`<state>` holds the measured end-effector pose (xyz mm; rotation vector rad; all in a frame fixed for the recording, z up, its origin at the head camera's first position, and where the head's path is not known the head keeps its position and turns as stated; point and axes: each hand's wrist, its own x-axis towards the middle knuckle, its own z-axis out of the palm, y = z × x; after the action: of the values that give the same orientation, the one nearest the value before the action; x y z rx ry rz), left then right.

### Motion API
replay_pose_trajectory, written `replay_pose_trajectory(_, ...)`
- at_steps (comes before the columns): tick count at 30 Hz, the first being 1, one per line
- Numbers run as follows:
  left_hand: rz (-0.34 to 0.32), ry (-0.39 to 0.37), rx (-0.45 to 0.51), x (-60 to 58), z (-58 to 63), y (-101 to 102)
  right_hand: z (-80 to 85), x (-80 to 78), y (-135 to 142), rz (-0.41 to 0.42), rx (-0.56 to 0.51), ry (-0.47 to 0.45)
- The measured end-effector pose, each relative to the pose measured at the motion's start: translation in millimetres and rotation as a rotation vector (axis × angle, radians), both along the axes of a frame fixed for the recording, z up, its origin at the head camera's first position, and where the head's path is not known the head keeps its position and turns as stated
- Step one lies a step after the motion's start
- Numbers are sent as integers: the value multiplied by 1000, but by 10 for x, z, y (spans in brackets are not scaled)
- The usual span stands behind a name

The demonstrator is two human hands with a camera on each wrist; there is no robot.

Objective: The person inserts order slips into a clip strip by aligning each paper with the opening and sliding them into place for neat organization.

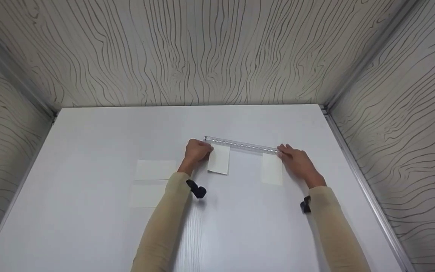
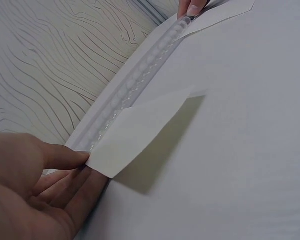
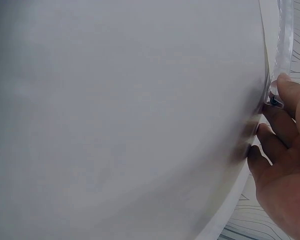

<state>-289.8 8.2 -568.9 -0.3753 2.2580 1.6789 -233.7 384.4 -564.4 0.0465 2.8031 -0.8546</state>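
A long clear strip point(image 1: 242, 145) with a row of round, bead-like shapes runs between my hands, sloping down to the right. My left hand point(image 1: 198, 150) pinches its left end by the corner of a pale paper card point(image 1: 218, 160), the thumb on top in the left wrist view. That card point(image 2: 135, 130) stands tilted off the surface and casts a shadow. My right hand point(image 1: 296, 161) grips the strip's right end between thumb and fingers, beside a second pale card point(image 1: 272, 170). In the right wrist view the strip's end point(image 3: 276, 99) shows between thumb and forefinger.
Two more pale cards lie on the white table point(image 1: 89, 226) left of my left forearm, one above the other point(image 1: 155, 170), the lower point(image 1: 144, 194) partly covered by the sleeve. Wood-patterned walls point(image 1: 187, 53) enclose the back and sides. A metal rail point(image 1: 368, 189) edges the right.
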Motion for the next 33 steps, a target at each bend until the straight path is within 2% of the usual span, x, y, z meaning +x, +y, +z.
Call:
replay_pose_trajectory(8, -4, -3, -18, 5, 2, 15, 9, 6, -15, 4, 4, 3)
replay_pose_trajectory(16, -13, 9, 6, 17, 3, 43, 11, 8, -3, 22, -13, 28)
replay_pose_trajectory(27, -3, 24, -80, 46, 22, 91, 26, 30, -13, 24, -15, 20)
replay_pose_trajectory(33, 3, 21, -47, 47, 21, 142, 36, 18, -12, 20, -5, 13)
